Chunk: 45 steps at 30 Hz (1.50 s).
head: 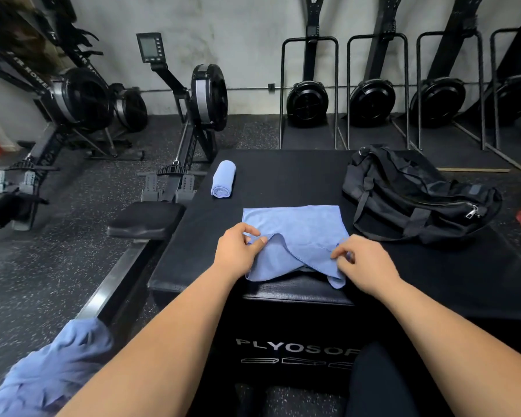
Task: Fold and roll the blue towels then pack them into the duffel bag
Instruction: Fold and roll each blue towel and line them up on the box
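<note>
The near edge of the blue towel [295, 227] is pinched by left hand [238, 251] and right hand [366, 261]; duffel bag [403, 191] is seen at two o'clock.

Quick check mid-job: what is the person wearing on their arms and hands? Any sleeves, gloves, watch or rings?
Nothing worn shows. The left hand and right hand are bare: no gloves, no rings that I can make out. The left forearm and right forearm are bare down to the frame edge, with no sleeve, watch or wristband in view.
</note>
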Available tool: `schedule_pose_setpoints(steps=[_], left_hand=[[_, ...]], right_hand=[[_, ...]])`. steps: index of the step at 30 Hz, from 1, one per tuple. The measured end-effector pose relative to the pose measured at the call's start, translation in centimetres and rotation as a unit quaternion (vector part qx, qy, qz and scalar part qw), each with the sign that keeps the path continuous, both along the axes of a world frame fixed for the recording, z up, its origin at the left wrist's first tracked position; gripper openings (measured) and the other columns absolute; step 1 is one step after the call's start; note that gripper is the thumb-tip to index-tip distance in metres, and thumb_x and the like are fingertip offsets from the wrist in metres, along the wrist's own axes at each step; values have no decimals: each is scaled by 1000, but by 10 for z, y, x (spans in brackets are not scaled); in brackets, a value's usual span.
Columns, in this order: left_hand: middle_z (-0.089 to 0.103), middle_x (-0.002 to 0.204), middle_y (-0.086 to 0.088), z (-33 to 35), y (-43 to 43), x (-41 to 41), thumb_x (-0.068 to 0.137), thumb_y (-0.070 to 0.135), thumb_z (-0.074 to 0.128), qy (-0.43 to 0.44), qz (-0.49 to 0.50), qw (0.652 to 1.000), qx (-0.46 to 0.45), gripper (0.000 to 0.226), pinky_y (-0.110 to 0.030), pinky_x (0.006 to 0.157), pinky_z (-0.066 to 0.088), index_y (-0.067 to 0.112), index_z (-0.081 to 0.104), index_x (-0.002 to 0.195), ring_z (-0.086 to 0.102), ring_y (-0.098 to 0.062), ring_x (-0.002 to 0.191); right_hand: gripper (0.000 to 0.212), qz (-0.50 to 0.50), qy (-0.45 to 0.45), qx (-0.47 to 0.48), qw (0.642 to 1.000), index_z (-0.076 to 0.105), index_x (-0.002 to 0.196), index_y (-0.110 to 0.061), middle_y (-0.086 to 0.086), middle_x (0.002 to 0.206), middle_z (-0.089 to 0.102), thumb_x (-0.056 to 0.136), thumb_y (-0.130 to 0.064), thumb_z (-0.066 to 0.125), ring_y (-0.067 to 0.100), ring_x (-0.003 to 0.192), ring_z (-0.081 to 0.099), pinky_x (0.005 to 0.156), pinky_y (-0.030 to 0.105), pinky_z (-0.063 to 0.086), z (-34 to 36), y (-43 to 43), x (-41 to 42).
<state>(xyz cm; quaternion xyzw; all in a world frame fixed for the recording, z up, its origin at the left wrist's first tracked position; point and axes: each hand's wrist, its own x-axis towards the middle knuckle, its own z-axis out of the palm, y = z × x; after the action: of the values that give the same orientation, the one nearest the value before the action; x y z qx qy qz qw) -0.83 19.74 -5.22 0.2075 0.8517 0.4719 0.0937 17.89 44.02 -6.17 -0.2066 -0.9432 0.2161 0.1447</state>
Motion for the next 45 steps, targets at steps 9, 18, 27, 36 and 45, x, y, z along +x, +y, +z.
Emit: schedule_pose_setpoints(steps=[9, 18, 27, 36, 45], left_hand=[[76, 92, 13, -12, -19, -8, 87, 22, 79, 34, -41, 999, -1, 18, -34, 84, 57, 35, 71, 95, 72, -12, 88], [71, 84, 4, 7, -2, -13, 105, 33, 56, 114, -3, 993, -38, 19, -21, 70, 44, 24, 70, 97, 62, -16, 81], [66, 73, -3, -18, -11, -3, 102, 44, 43, 183, -108, 961, -175, 37, -43, 72, 49, 17, 59, 83, 60, -32, 75], [49, 58, 2, -7, -26, -13, 97, 23, 55, 24, -57, 995, -73, 35, -25, 54, 34, 6, 49, 66, 40, -10, 54], [67, 68, 9, -15, 2, -63, 94, 28, 75, 1, 26, 999, -19, 7, -26, 66, 45, 26, 75, 87, 60, -8, 65]], right_hand=[[13, 17, 24, 125, 992, 73, 99, -35, -13, 98, 59, 87, -38, 75, 22, 94, 55, 74, 37, 45, -20, 4, 7], [20, -126, 133, -21, 983, 76, 108, -25, -2, 107, 75, 103, -33, 57, 28, 98, 67, 84, 39, 51, 7, 29, -16], [26, -68, -64, 20, 995, 62, 90, -22, 5, 90, 71, 106, -34, 45, 36, 89, 61, 69, 42, 46, -10, 16, -10], [20, -98, 24, -74, 992, 69, 82, -28, -8, 82, 72, 96, -36, 57, 23, 82, 64, 76, 39, 52, -5, 21, -5], [18, -152, 59, -147, 976, 82, 100, -24, -3, 102, 79, 99, -23, 64, 22, 100, 69, 83, 30, 44, -2, 60, -51]])
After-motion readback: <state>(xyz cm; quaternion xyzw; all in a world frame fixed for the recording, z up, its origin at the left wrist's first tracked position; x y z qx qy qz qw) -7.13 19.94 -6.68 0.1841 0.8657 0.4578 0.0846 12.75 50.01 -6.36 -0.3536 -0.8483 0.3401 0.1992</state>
